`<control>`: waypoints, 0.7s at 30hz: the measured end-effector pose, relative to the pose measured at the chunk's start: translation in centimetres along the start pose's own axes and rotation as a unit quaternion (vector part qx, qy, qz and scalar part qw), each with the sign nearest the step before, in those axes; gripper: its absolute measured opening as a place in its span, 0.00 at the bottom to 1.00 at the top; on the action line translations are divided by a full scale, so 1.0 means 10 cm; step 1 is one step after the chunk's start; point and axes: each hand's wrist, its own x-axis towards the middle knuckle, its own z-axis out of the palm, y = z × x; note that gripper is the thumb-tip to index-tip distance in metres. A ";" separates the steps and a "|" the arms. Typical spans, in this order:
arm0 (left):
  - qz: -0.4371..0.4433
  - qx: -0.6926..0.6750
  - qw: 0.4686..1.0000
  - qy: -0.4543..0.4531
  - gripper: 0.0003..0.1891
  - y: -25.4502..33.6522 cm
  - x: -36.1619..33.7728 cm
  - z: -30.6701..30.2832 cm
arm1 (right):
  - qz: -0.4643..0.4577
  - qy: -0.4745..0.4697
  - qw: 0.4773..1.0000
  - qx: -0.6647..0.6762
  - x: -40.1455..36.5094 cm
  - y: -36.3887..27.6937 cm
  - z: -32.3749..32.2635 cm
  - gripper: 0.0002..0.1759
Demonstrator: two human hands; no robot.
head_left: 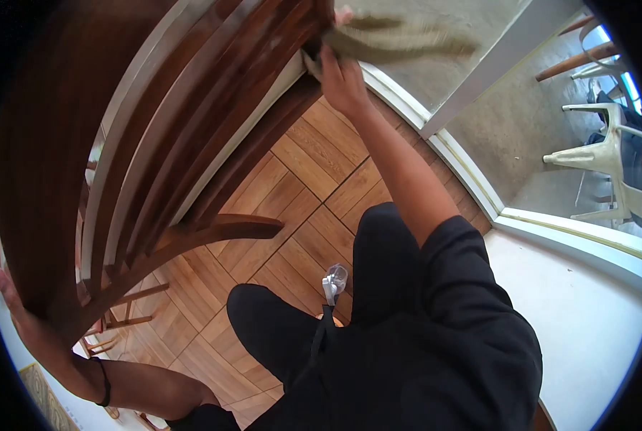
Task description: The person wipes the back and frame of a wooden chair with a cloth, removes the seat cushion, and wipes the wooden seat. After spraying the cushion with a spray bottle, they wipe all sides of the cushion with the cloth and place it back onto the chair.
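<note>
A dark brown wooden chair [37, 144] with long curved slats fills the upper left, tilted in front of my body. At its lower left edge, my left hand [16, 302] grips the frame from outside; some of its fingers are hidden behind the wood. My right hand [342, 82] is up at the far end of the slats, closed around a greenish-brown cloth [407, 44]. That cloth is blurred by motion and trails off to the right, and the hand is against the chair's corner.
Brown wood-look tiles [314, 158] cover the floor. A glass panel with a white frame [472, 176] stands on the right, with a pale metal chair [601, 151] beyond it. A white ledge [551, 287] lies at my right. Another wooden piece of furniture [131, 320] shows at lower left.
</note>
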 end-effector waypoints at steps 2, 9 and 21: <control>-0.012 -0.044 0.999 0.029 0.22 0.34 -0.05 0.10 | 0.015 -0.045 0.998 -0.045 -0.23 0.13 -0.15 0.23; 0.027 0.049 0.998 -0.016 0.31 0.90 -0.13 0.11 | -0.104 0.130 0.982 -0.091 0.07 -0.77 -0.34 0.29; -0.075 0.116 0.990 0.015 0.27 1.06 -0.41 0.19 | 0.066 -0.187 0.976 -0.090 -1.07 -2.05 0.35 0.39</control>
